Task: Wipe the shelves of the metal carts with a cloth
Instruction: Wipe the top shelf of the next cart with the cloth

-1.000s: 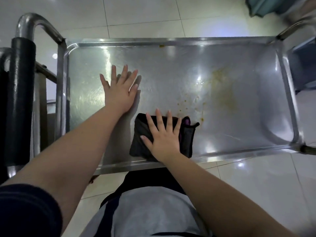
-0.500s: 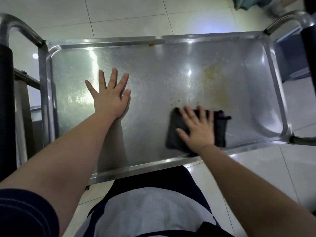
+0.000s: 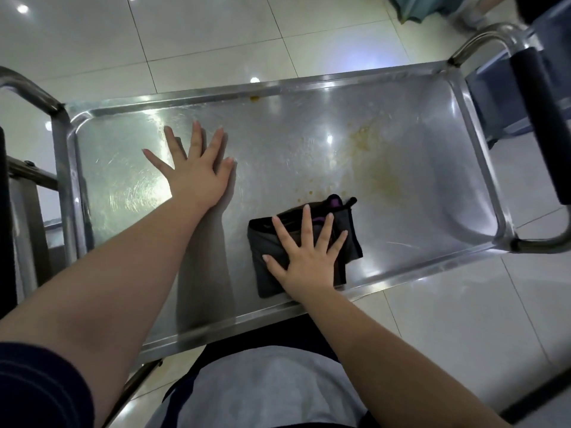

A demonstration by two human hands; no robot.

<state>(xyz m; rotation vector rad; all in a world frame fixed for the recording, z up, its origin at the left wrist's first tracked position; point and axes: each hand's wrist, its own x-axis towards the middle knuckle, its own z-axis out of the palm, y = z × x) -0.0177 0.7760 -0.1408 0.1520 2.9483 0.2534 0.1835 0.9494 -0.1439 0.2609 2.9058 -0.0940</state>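
We see the right hand (image 3: 309, 257), fingers spread flat, covering much of the dark cloth (image 3: 349, 239) at lower centre of the shelf (image 3: 401, 211); left hand (image 3: 197, 174) flat, centre-left. Brownish stains (image 3: 364, 143) upper right; cart handles cropped.

The cart's top shelf (image 3: 417, 196) is a shallow steel tray, rimmed on all 4 sides, scratched and shiny, with yellow-brown stains (image 3: 361, 140) right of centre. 1 folded black cloth (image 3: 259, 239) lies flat near its front rim.
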